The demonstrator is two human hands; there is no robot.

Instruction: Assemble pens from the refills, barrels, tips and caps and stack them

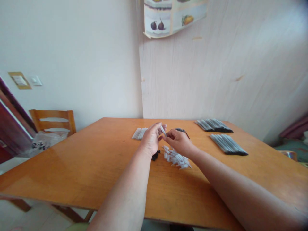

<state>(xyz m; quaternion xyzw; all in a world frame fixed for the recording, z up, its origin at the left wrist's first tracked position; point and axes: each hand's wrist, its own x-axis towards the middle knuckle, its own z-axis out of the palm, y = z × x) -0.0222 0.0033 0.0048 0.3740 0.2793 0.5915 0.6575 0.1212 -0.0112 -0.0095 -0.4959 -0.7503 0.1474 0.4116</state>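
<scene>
My left hand (151, 137) is raised over the middle of the table, its fingers closed around a pale, translucent pen barrel (163, 130). With thumb and fingers pinched, my right hand (179, 140) grips the lower end of the same barrel; any small part there is hidden. Beneath my hands lies a loose pile of white pointed plastic pieces (177, 159). Small black caps (156, 156) are heaped beside it, partly behind my left wrist. A row of pale barrels (139, 133) rests left of my left hand. Behind my right hand shows a dark cluster (180, 130), mostly covered.
Two flat bundles of grey, black-ended pens lie at the right, a far bundle (213, 125) and a nearer bundle (228, 144). The wooden table (96, 166) meets the wall. A wooden chair (53, 120) with a plastic bag (44, 142) stands at the left.
</scene>
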